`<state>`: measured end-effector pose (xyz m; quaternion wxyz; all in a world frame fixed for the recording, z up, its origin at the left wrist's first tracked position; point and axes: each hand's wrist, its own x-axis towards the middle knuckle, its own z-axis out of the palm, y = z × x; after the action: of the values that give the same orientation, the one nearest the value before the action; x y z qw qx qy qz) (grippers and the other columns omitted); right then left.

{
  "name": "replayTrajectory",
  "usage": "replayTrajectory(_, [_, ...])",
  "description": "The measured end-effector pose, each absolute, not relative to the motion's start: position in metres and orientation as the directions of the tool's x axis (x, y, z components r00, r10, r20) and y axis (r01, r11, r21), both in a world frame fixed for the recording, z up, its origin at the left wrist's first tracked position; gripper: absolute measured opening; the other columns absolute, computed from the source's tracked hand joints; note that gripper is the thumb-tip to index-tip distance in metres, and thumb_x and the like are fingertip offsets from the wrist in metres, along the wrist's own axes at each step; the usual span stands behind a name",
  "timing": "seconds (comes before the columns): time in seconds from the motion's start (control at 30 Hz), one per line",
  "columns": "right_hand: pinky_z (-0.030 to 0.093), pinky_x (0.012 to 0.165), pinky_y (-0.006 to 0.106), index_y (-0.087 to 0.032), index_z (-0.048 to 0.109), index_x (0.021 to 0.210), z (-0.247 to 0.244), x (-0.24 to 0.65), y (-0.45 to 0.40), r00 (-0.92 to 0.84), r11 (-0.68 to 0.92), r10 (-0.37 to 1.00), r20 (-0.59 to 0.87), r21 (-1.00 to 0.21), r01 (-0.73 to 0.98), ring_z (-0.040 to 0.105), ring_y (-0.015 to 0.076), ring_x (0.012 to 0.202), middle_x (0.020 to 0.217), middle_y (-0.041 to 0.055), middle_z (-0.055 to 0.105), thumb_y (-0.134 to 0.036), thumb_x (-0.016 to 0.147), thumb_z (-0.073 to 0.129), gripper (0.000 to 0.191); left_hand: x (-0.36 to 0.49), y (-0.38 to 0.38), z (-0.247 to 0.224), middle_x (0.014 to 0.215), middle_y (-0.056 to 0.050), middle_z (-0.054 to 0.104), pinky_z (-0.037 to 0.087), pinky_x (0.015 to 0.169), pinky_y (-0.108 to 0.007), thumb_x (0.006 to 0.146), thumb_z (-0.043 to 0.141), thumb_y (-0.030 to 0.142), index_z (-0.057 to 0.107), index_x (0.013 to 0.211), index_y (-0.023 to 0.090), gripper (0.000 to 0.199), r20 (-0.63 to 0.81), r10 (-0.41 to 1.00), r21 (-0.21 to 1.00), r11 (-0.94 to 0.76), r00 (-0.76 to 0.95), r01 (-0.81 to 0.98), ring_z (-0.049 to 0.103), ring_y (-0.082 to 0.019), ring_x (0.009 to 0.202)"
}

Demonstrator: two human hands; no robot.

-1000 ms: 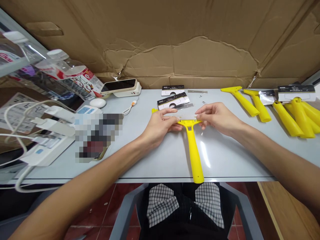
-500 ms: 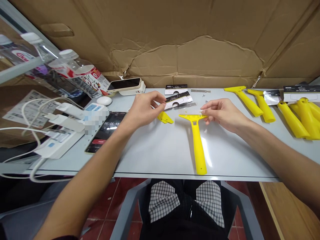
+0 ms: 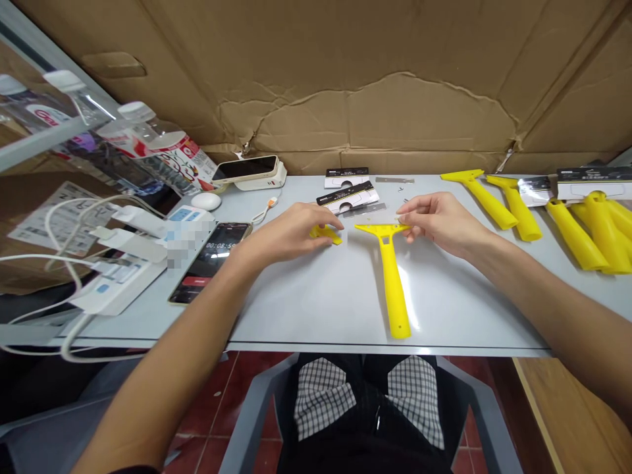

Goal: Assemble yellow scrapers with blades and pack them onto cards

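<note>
Two bare hands over a pale grey table (image 3: pixel 306 316), both near the middle of its far half. Left hand (image 3: pixel 289 230) palm down, fingers curled over a small yellow plastic piece (image 3: pixel 326 234), fingertips touching it; firm grip or mere cover, impossible to tell. Right hand (image 3: pixel 439 220) with thumb and fingers pinching the end of a thin steel blade (image 3: pixel 380 218), set along the top edge of a yellow plastic scraper (image 3: pixel 392 283). Scraper flat on the table between the hands, head away from the body, handle pointing toward the near edge. Just beyond the blade, a black-and-white blade card (image 3: pixel 348 196), a second card (image 3: pixel 346 178), a loose steel strip (image 3: pixel 394 180) and tiny metal bits (image 3: pixel 403 194). Off to the right, more yellow scrapers (image 3: pixel 513 207) in a loose row and heap, beside further cards (image 3: pixel 595 182). Off to the left, a smartphone (image 3: pixel 210 262) lying flat with timer digits on its screen, next to a pixelated patch, then a white power strip (image 3: pixel 118 283) with looping cables. Farther back, another phone (image 3: pixel 245 169) on a white power bank (image 3: pixel 261 181), a white computer mouse (image 3: pixel 206 201) and plastic bottles (image 3: pixel 153 141). Behind everything, a creased cardboard sheet (image 3: pixel 365 92).
</note>
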<state>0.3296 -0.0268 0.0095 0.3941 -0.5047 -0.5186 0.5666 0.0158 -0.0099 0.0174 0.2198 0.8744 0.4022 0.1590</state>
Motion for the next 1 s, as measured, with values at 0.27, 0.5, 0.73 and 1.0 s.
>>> replayTrajectory(0.27, [0.058,0.061,0.03,-0.017,0.079,0.084,0.007,0.331,-0.026,-0.183,-0.157,0.969,-0.168,-0.985,0.072,0.071,0.0171,0.056,0.066,0.0065,0.074,-0.013,0.08,0.093,0.015,0.017,-0.012,0.018,0.1,-0.006,0.084,0.052,0.1,-0.037,0.075,0.075,0.009,0.089,0.106,0.028,0.039,0.069,0.74,0.525,-0.597,0.669,0.606,0.074,-0.025,0.092])
replayTrajectory(0.5, [0.058,0.06,0.028,-0.016,0.08,0.086,0.005,0.332,-0.025,-0.194,-0.161,0.966,-0.173,-0.984,0.077,0.071,0.0159,0.055,0.069,0.0077,0.077,-0.014,0.08,0.094,0.016,0.018,-0.01,0.008,0.103,-0.01,0.084,0.055,0.094,-0.039,0.091,0.064,0.019,0.087,0.11,0.024,0.031,0.1,0.68,0.363,-0.705,0.727,0.61,0.076,-0.026,0.093])
replayTrajectory(0.73, [0.059,0.058,0.027,-0.015,0.08,0.085,0.003,0.332,-0.024,-0.201,-0.15,0.966,-0.159,-0.987,0.062,0.071,0.0157,0.054,0.07,0.0085,0.078,-0.013,0.08,0.093,0.014,0.017,-0.014,0.015,0.105,-0.009,0.083,0.059,0.09,-0.039,0.097,0.062,0.023,0.078,0.14,0.021,0.046,0.461,0.72,0.378,-0.688,0.518,0.62,0.075,-0.024,0.094])
replayTrajectory(1.0, [0.059,0.057,0.025,-0.014,0.08,0.086,0.003,0.33,-0.025,-0.193,-0.151,0.968,-0.162,-0.986,0.071,0.071,0.0153,0.053,0.07,0.008,0.077,-0.009,0.081,0.091,0.012,0.033,-0.018,0.018,0.098,-0.007,0.082,0.062,0.089,-0.038,0.078,0.094,0.033,0.085,0.097,0.02,0.025,0.303,0.949,0.95,-0.308,0.084,0.052,0.077,-0.021,0.09])
